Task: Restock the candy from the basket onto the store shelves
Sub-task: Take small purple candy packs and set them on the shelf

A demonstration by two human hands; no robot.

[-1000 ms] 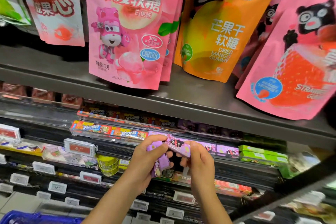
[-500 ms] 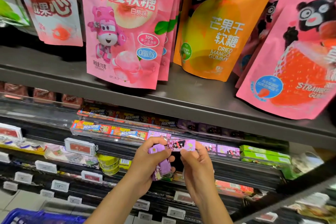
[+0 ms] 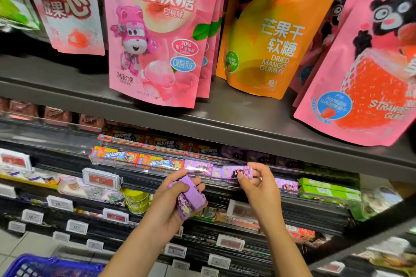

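at the tray's front edge [image 3: 225,181], your right hand [image 3: 256,184] had raised its pinched purple candy box [image 3: 236,171] to the row; your left hand [image 3: 177,200] gripped spare boxes [image 3: 191,198].

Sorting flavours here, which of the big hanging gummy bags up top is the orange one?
The dried mango gummy bag, second from the right, with a black bear at its top corner. The bags beside it, peach and strawberry, are pink.

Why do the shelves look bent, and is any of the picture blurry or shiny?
Head view: the wide lens bows the grey shelf and tilts the strawberry bag inward; glare streaks the top of the peach bag; edges smear, as at the blue basket and lower right corner; the hands, left and right, with their purple candy, stay fairly sharp.
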